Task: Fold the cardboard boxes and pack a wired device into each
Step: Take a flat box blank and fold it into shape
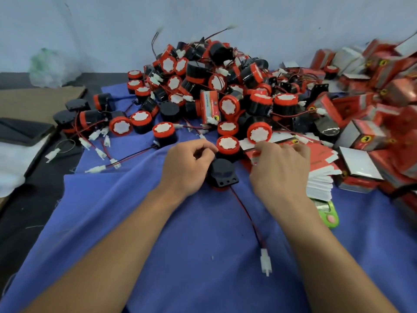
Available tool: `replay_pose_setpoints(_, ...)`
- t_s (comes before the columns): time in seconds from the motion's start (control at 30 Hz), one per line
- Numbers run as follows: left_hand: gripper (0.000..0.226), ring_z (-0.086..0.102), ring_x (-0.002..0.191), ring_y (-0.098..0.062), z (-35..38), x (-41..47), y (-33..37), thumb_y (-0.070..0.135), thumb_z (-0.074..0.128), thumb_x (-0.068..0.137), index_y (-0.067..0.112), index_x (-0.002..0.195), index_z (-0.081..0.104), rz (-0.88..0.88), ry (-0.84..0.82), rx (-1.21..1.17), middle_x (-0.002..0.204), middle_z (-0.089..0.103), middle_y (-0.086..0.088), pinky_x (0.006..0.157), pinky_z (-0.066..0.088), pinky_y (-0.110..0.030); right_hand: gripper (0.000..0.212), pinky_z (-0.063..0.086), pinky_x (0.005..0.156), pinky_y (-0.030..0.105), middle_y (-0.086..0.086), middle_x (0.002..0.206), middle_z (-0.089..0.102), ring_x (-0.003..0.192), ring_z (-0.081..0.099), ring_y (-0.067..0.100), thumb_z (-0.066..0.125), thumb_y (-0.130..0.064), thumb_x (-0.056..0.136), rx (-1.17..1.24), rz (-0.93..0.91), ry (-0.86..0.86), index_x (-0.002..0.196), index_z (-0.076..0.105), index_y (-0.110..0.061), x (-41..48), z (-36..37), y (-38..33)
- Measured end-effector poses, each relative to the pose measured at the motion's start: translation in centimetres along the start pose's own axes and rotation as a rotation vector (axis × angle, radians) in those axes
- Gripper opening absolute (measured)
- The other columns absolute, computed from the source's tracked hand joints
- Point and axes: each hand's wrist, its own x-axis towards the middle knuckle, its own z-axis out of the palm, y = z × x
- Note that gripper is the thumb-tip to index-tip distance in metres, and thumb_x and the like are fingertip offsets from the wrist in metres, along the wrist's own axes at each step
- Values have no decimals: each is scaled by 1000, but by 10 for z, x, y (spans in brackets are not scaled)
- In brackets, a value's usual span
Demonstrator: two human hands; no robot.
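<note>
Centre frame: device (pixel 222 173) face-down on blue cloth (pixel 180 245), wire (pixel 246 213) trailing lower right | left hand (pixel 187 164) beside it, fingers curled, hold unclear | right hand (pixel 279 168) pinching flat box (pixel 249 154), centre right | device likely light, rigid; grip round body, not wire

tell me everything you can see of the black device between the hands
A round black plastic-looking device lies on the blue cloth, only a red rim showing beneath it. A flat black mounting tab with three holes points toward the viewer. A red-and-black wire pair runs from it toward the viewer, ending in a white plug. The left hand, fingers curled, is at its left side; the right hand grips a flat box beside it.
</note>
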Motion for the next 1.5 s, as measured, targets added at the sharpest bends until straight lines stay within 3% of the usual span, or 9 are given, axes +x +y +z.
replay_pose_setpoints(0.2, 22, 61, 70, -3, 3, -5, 10, 24, 57, 93, 32, 98, 77, 1, 68, -14, 74, 68, 24, 59, 40, -12, 17, 34, 89, 39, 7, 69, 72, 79, 58, 21, 69, -11, 82, 223, -50, 368, 85, 81, -23, -5, -7, 3)
replay_pose_setpoints(0.37, 30, 53, 96, -3, 1, -11, 20, 34, 57, 88, 17, 107, 74, 227, 171, 35, 99, 61, 12, 85, 42, -10, 13, 40, 88, 27, 2, 89, 75, 85, 58, 12, 68, -12, 97, 648, -242, 805, 104, 80, -11, -11, -11, -5)
replay_pose_setpoints(0.5, 26, 51, 95, -11, 10, -21, 29, 28, 60, 91, 18, 114, 55, 332, 236, -58, 106, 51, 12, 84, 39, -16, 17, 40, 74, 6, -13, 91, 67, 77, 53, -2, 59, -23, 101, 942, -170, 626, 112, 71, -26, -23, -20, -22)
replay_pose_setpoints(0.63, 37, 57, 115, -6, -5, -14, 36, 36, 55, 98, 24, 133, 51, 32, 327, -282, 127, 56, 13, 89, 46, -15, 17, 56, 77, 39, -12, 89, 72, 85, 65, 10, 54, -22, 101, 1325, 54, 396, 96, 69, -28, -19, -27, -22)
replay_pose_setpoints(0.73, 16, 69, 87, -8, -30, 2, 38, 21, 58, 99, 20, 102, 74, -243, 137, -665, 103, 74, 1, 70, 54, -25, 22, 59, 81, 58, 1, 91, 76, 92, 72, 28, 54, -24, 98, 1479, 245, 191, 92, 75, -28, -14, -21, -16)
replay_pose_setpoints(0.87, 43, 70, 77, -20, -59, 13, 41, 18, 48, 104, 17, 77, 81, -386, -204, -788, 90, 77, -9, 66, 58, -33, 20, 62, 72, 48, 2, 91, 79, 85, 76, 22, 58, -29, 94, 1577, 337, -45, 92, 77, -28, -13, -7, -15)
replay_pose_setpoints(1.13, 31, 75, 68, -18, -93, 21, 33, 25, 56, 97, 14, 82, 81, -502, -490, -772, 80, 78, -8, 52, 60, -28, 20, 54, 55, 23, 0, 86, 79, 72, 73, 11, 62, -20, 101, 1497, 98, -157, 96, 79, -28, -12, 1, -11)
replay_pose_setpoints(1.27, 25, 68, 64, -15, -92, 20, 29, 27, 66, 96, 7, 85, 75, -506, -561, -692, 75, 72, -5, 57, 56, -25, 14, 58, 69, 45, -1, 84, 77, 81, 72, 24, 67, -23, 98, 1263, 14, -107, 99, 79, -30, -12, 7, -11)
replay_pose_setpoints(1.5, 24, 66, 79, -29, -72, 22, 43, 8, 58, 102, -8, 97, 76, -468, -322, -644, 93, 74, -24, 77, 56, -40, 29, 33, 77, 23, -8, 95, 54, 91, 55, 16, 69, -34, 91, 759, 24, 296, 120, 63, -38, -30, -4, -29)
